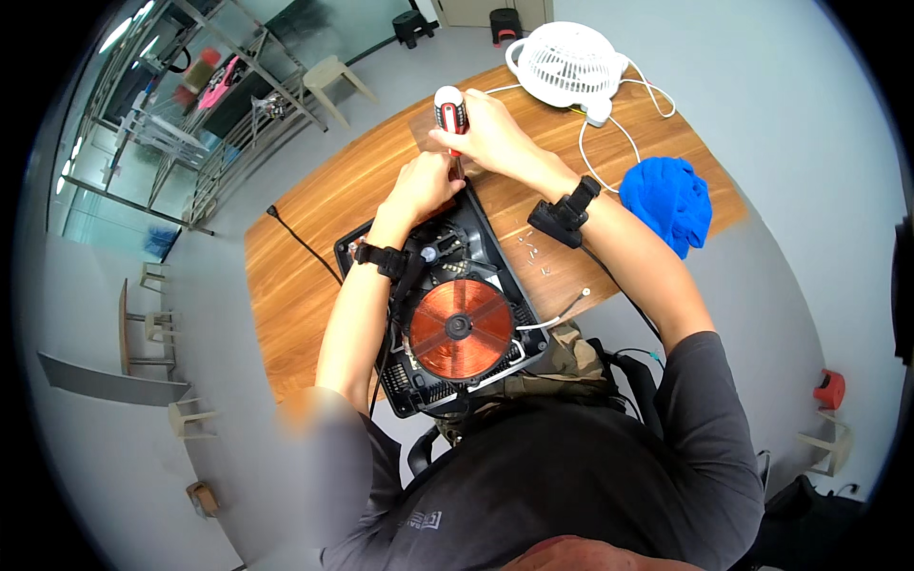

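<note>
My right hand is wrapped round a screwdriver with a red and black handle and a white end. The tool points down at the far edge of an opened induction cooker, a black housing with a round copper coil in its nearer half. My left hand is closed beside the screwdriver's shaft at that edge. Its fingertips hide what they pinch and where the tip sits. White leads stick out from the coil to the right, over the housing's edge.
Several small screws lie loose on the wooden table, right of the cooker. Further back right are a white fan with its cord and a bundled blue cloth. A black power cord runs along the left.
</note>
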Tool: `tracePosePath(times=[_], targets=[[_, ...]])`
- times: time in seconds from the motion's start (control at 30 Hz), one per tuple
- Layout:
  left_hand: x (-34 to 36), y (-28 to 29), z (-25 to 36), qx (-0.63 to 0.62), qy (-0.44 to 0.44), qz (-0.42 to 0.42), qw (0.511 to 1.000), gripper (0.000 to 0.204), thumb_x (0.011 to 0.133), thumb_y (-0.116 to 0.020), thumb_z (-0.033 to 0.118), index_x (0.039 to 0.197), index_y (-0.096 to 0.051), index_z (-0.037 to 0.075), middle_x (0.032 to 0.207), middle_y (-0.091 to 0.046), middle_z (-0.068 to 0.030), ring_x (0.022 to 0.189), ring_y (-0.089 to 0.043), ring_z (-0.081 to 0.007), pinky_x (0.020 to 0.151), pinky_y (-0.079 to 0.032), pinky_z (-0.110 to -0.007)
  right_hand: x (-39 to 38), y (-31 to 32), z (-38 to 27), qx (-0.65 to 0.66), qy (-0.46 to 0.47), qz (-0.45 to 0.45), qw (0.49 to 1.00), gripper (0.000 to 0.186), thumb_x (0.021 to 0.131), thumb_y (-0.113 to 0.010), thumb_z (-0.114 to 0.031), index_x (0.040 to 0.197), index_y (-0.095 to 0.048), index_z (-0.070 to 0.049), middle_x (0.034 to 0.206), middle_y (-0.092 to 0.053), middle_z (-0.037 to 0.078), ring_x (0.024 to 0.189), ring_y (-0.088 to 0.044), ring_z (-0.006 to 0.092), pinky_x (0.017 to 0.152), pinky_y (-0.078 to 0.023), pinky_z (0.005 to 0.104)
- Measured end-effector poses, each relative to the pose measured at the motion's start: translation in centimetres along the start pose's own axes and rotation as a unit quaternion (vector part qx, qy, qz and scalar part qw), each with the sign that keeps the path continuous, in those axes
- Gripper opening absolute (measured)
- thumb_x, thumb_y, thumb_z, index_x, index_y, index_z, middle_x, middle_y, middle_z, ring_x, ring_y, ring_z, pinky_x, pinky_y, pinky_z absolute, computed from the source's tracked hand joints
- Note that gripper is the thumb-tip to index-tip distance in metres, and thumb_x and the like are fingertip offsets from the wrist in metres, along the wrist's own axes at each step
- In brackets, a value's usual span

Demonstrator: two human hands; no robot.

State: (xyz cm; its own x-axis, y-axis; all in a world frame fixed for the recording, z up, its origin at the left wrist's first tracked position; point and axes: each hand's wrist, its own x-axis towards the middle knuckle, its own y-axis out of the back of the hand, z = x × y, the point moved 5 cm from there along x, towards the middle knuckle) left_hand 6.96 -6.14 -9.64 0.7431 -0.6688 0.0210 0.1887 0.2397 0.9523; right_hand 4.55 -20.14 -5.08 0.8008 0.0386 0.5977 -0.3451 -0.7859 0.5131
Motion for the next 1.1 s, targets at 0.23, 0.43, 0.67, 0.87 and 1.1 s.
tracePosePath(times=[0.23, 0.43, 0.67, 0.87, 1.1], targets=[[1.1, -3.4, 3.2, 0.03, -0.037, -0.022, 0.999, 0.012, 0.083, -0.076, 0.018, 0.089, -0.075, 0.007, 0.09, -0.075, -0.0158, 0.093, -0.072, -0.0351, 0.083, -0.056, -0.047, -1.7, 4.5, -0.3, -0.024, 0.026, 0.034, 0.999, 0.046, 0.087, -0.081, -0.039, 0.091, -0.062, 0.003, 0.086, -0.063, 0.018, 0.079, -0.061, 0.0335, 0.075, -0.051, 0.0427], [1.6, -8.0, 6.1, 0.077, -0.077, -0.13, 0.986, 0.015, 0.077, -0.083, 0.018, 0.088, -0.078, 0.009, 0.092, -0.076, -0.0151, 0.093, -0.073, -0.0351, 0.081, -0.058, -0.045, -3.5, 8.8, -0.4, -0.05, -0.021, -0.018, 0.998, 0.046, 0.087, -0.082, -0.038, 0.091, -0.061, 0.003, 0.081, -0.063, 0.016, 0.071, -0.06, 0.025, 0.069, -0.051, 0.0382], [1.7, -11.1, 5.1, 0.104, -0.076, -0.132, 0.983, 0.017, 0.077, -0.083, 0.021, 0.087, -0.079, 0.008, 0.088, -0.076, -0.0155, 0.092, -0.073, -0.0346, 0.081, -0.058, -0.044, -4.2, 9.3, 0.3, -0.079, -0.017, -0.024, 0.996, 0.048, 0.087, -0.083, -0.039, 0.091, -0.061, 0.004, 0.08, -0.065, 0.016, 0.07, -0.062, 0.025, 0.068, -0.052, 0.0375], [1.6, -10.6, 5.2, 0.092, -0.071, -0.129, 0.985, 0.021, 0.077, -0.085, 0.025, 0.088, -0.078, 0.008, 0.087, -0.076, -0.0158, 0.091, -0.073, -0.0347, 0.081, -0.057, -0.045, -3.8, 9.1, -0.9, -0.061, -0.008, -0.033, 0.998, 0.048, 0.087, -0.083, -0.039, 0.091, -0.061, 0.004, 0.08, -0.065, 0.016, 0.07, -0.062, 0.0251, 0.068, -0.053, 0.0376], [0.0, -6.7, 4.4, 0.015, -0.096, -0.076, 0.992, 0.019, 0.082, -0.08, 0.023, 0.089, -0.074, 0.006, 0.092, -0.075, -0.0171, 0.093, -0.072, -0.0372, 0.082, -0.057, -0.047, -2.9, 8.5, -2.5, -0.054, -0.001, -0.028, 0.998, 0.05, 0.086, -0.083, -0.041, 0.092, -0.062, 0.004, 0.081, -0.065, 0.016, 0.072, -0.062, 0.0252, 0.07, -0.053, 0.0374]])
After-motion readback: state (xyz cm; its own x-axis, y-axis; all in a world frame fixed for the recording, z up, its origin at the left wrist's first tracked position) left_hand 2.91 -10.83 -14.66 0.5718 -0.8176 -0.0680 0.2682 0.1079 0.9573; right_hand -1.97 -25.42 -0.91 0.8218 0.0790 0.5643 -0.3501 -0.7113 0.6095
